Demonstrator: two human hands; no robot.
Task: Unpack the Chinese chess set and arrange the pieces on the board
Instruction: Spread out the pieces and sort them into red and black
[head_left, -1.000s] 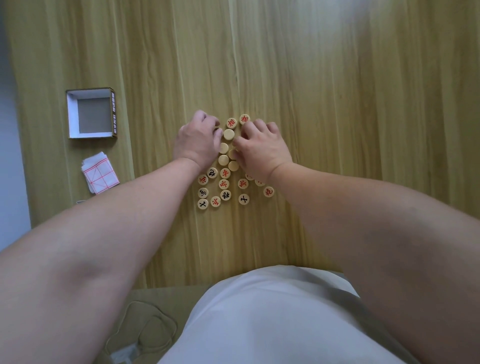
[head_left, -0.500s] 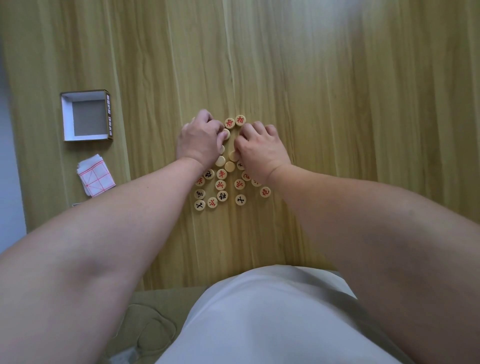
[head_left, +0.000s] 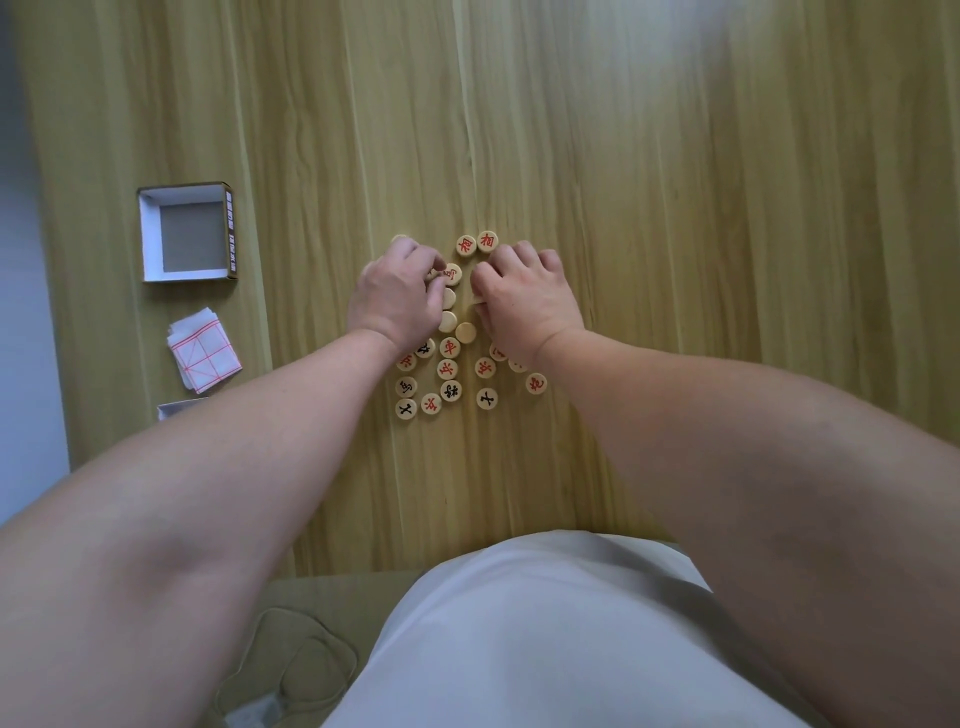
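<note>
Fingers (head_left: 423, 258) of the left hand (head_left: 397, 297) are curled down and bunched together, with the tips against a red-marked piece (head_left: 451, 274); whether they actually pinch it cannot be told. Across a narrow gap, the right hand (head_left: 525, 300) is curled as well, its thumb and forefinger closing on a pale piece (head_left: 475, 300) of which only a sliver shows. Between the two hands lie three blank-topped pieces (head_left: 448, 320), packed close together. Just beyond the knuckles, two red pieces (head_left: 477, 243) sit side by side and touching, and the edge of one more disc (head_left: 400, 240) peeks out past the left hand. Nearer the person, below the wrists, the scattered pieces (head_left: 450, 382) lie flat and face up, some lettered in red and some in black, a few touching and others apart; a couple are half hidden under the right wrist. All of this rests on a wooden table (head_left: 701, 260), near its middle. Well off to the left stands the open box (head_left: 148, 234), with its white inner walls and grey floor showing. Just on the near side of the box lies the folded board (head_left: 203, 356), white with red grid lines, not yet spread out. Both bare forearms reach in from the bottom corners, over a white garment (head_left: 545, 639).
</note>
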